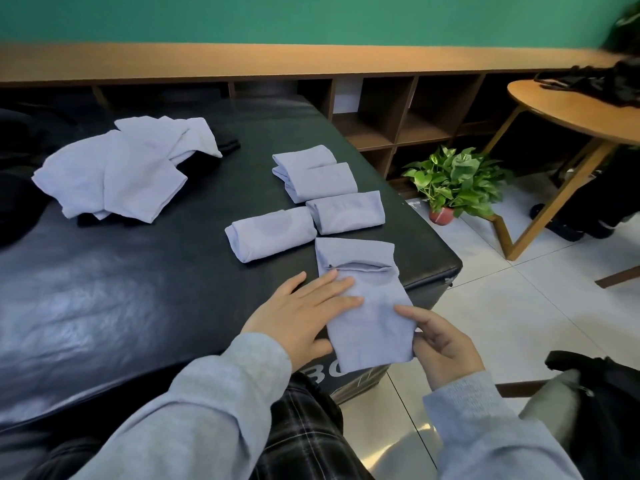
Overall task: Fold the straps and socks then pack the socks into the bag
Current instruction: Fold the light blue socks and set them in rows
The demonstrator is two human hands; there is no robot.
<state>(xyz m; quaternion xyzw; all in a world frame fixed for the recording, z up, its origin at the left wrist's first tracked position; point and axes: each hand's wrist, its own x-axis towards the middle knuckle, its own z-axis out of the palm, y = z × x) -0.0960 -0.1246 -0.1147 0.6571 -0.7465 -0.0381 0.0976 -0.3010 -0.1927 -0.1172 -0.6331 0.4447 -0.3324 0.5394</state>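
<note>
A light blue sock (367, 306) lies partly folded on the near right corner of the black padded bench (138, 289), its near end hanging past the edge. My left hand (298, 317) presses flat on the sock's left side with straight fingers. At the sock's right edge, my right hand (436, 344) pinches the cloth between thumb and fingers. Beyond it several folded light blue socks (322, 199) lie in a row. A heap of unfolded light blue socks (117, 171) sits at the far left over some black cloth (227, 140). A black bag (602, 393) shows at the lower right.
A potted green plant (453, 181) stands on the tiled floor right of the bench. A round wooden table (568, 109) with dark items on it is at the far right. Wooden cubby shelves (398, 119) run along the green wall behind.
</note>
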